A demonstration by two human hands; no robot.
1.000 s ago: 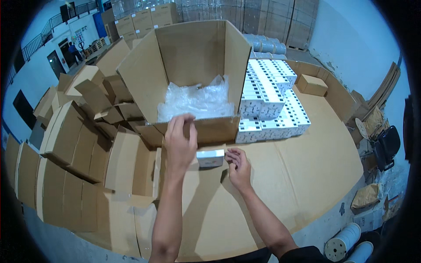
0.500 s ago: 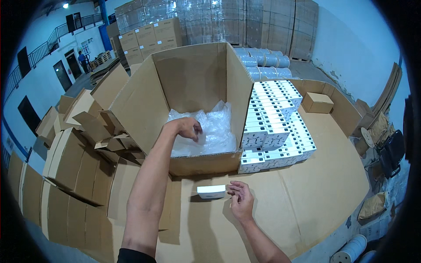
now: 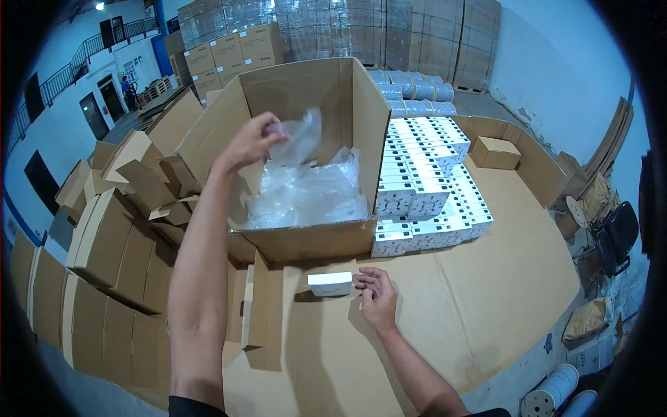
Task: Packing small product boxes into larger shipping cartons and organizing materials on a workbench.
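My left hand (image 3: 258, 141) is raised over the large open carton (image 3: 306, 240), its fingers closed on a clear plastic bag (image 3: 303, 139). The bag hangs out to the right of the fingers. More clear plastic bags (image 3: 313, 194) lie heaped inside the carton. On the cardboard surface in front of the carton rests a small white box (image 3: 330, 284). Just to its right is my right hand (image 3: 379, 299), fingers apart and curved, holding nothing. Whether a fingertip touches the white box I cannot tell.
Stacked white boxes (image 3: 431, 201) stand right of the carton. A small brown box (image 3: 495, 153) sits farther right by the cardboard wall. Folded brown cartons (image 3: 118, 243) crowd the left side. Wrapped reels (image 3: 417, 89) and tall pallets (image 3: 333, 31) stand behind; a distant person (image 3: 129, 94) is at far left.
My left hand has risen from the heap and moved left, lifting a clear plastic bag out of it. My right hand stays beside the white box. The view has shifted slightly.
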